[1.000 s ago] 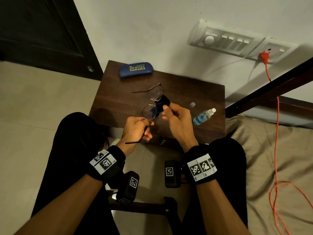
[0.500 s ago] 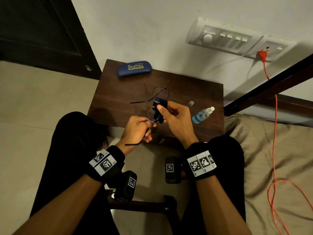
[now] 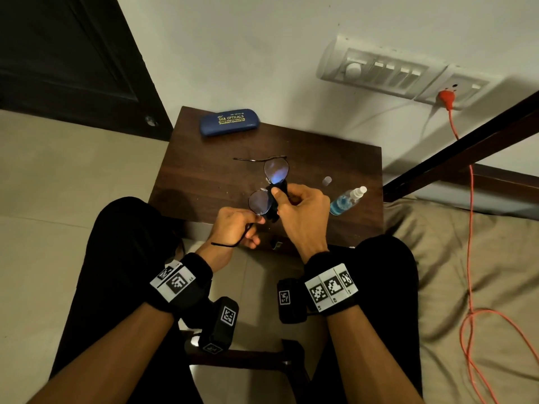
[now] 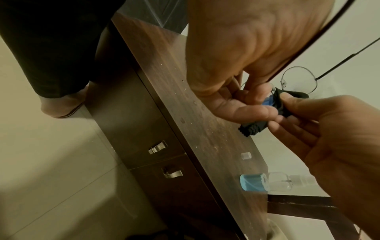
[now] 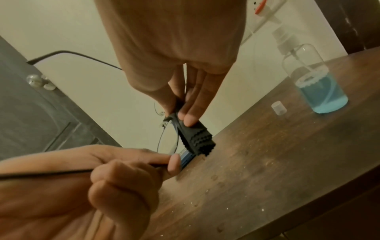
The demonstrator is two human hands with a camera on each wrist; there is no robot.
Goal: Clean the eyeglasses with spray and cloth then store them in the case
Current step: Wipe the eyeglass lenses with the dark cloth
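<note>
Thin-rimmed eyeglasses (image 3: 275, 173) (image 4: 296, 78) (image 5: 167, 141) hang above the dark wooden table (image 3: 204, 170). My left hand (image 3: 236, 227) (image 5: 115, 175) pinches them at the near temple hinge, with the temple arm running back past my fingers. My right hand (image 3: 294, 205) (image 5: 185, 105) pinches a folded black cloth (image 3: 275, 199) (image 4: 255, 128) (image 5: 195, 138) over the edge of the near lens, beside the bridge. The far lens is bare. The blue glasses case (image 3: 229, 122) lies closed at the table's far left. The spray bottle (image 3: 347, 199) (image 4: 265, 181) (image 5: 314, 86) with blue liquid stands at the right.
A small clear cap (image 3: 327, 181) (image 5: 278, 108) sits on the table near the bottle. Drawer handles (image 4: 157, 147) are on the table front. A bed (image 3: 455, 272) with a dark frame (image 3: 466, 141) lies to the right, an orange cable (image 3: 469, 228) draped across it.
The glasses have turned slightly in my left hand. My right hand has slid the cloth along the near lens toward the bridge and back.
</note>
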